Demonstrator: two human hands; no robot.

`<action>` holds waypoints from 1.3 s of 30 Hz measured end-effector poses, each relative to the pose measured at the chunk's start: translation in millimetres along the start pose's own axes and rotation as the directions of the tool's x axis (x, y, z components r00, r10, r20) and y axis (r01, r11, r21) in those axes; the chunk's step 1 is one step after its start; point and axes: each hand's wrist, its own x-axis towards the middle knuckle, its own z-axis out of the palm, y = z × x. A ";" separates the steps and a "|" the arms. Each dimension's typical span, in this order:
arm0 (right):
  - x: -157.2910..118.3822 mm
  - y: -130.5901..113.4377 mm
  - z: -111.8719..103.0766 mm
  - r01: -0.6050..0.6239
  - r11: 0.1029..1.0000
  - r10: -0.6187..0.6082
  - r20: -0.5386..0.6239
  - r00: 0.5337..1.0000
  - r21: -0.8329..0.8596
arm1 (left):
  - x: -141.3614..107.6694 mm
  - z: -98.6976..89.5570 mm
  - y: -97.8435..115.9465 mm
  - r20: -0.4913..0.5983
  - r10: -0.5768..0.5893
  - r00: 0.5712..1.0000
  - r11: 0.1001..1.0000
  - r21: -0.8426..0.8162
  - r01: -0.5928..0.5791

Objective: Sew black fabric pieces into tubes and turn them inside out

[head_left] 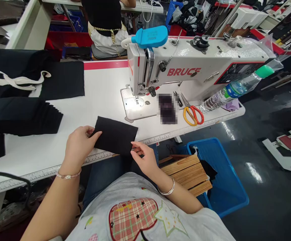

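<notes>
A black cloth (116,135) is held at the table's (105,108) front edge, partly over the ruler strip (157,136). Its left end is pinched between thumb and fingers by the left hand (81,144); its lower right corner is gripped by the fingertips of the right hand (144,157). Beyond it, to the right, the sewing machine (185,65) is seen, with scissors (193,115) and a bottle (235,90) near its base. At the left, a stack (22,115) of black pieces is laid on the table.
</notes>
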 end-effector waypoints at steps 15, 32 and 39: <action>-11.5 -22.7 -32.0 0.192 0.939 -0.271 -0.270 0.924 -0.285 | -42.1 10.4 2.7 0.171 0.176 0.969 0.402 -0.912 0.088; -0.2 -63.7 -28.9 0.057 0.985 -0.021 -0.217 0.976 0.164 | -77.6 -10.9 27.9 0.019 0.374 0.927 0.409 -0.901 -0.147; -4.4 -69.7 -12.3 0.048 0.992 -0.009 -0.317 0.948 0.113 | -87.9 -12.3 56.9 -0.029 0.101 0.994 0.479 -0.875 -0.074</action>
